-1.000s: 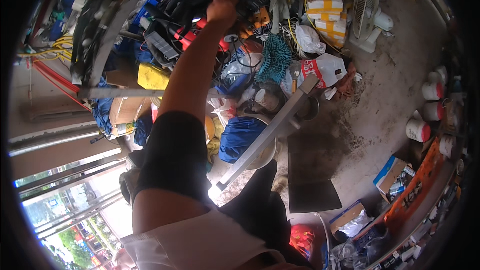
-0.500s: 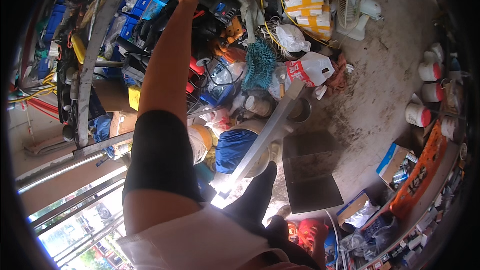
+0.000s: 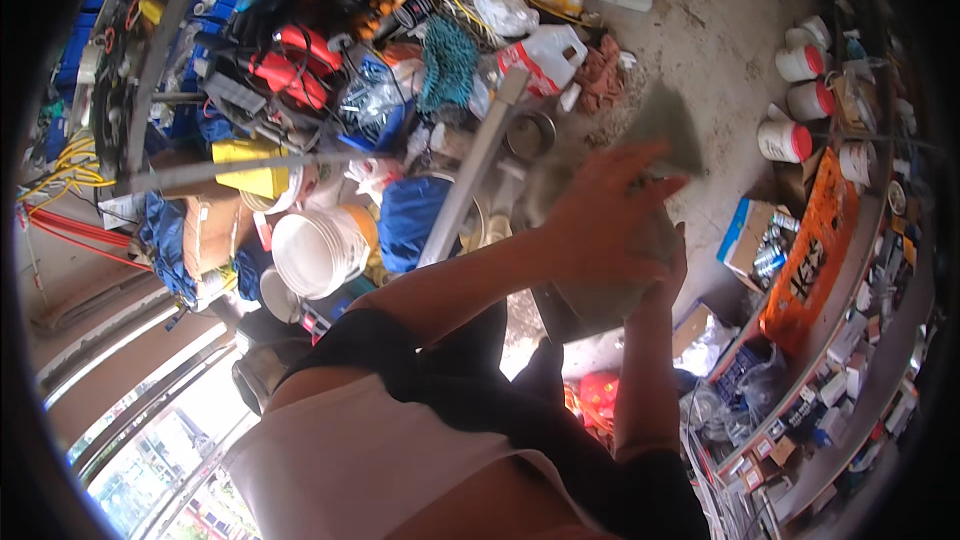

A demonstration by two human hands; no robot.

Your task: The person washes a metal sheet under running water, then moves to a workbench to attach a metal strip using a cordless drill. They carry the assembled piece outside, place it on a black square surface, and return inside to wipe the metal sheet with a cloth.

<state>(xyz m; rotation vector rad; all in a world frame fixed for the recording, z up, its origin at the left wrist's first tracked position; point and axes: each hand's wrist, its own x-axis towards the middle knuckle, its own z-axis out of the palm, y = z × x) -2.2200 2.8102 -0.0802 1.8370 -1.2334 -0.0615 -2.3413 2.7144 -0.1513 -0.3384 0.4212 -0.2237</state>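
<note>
Both my hands are together over the floor, right of the picture's middle, on a grey cloth thing that looks like a work glove. Motion smears it, so its exact shape is unclear. My left hand lies across it from above, fingers bent and partly spread. Beneath and to the right, my right hand grips it from the other side, its fingers partly hidden. Behind the hands a dark open cardboard box shows in part. A grey metal bar slants just left of them.
To the left stand white buckets, a bin with a blue liner and a yellow bin. Red power tools and a teal mop head crowd the upper left. Red-lidded tubs and an orange strip line the right.
My left hand has come down from the upper-left clutter to the grey glove-like thing. My right hand has risen from the lower edge to meet it. The view has shifted, moving the surroundings leftward.
</note>
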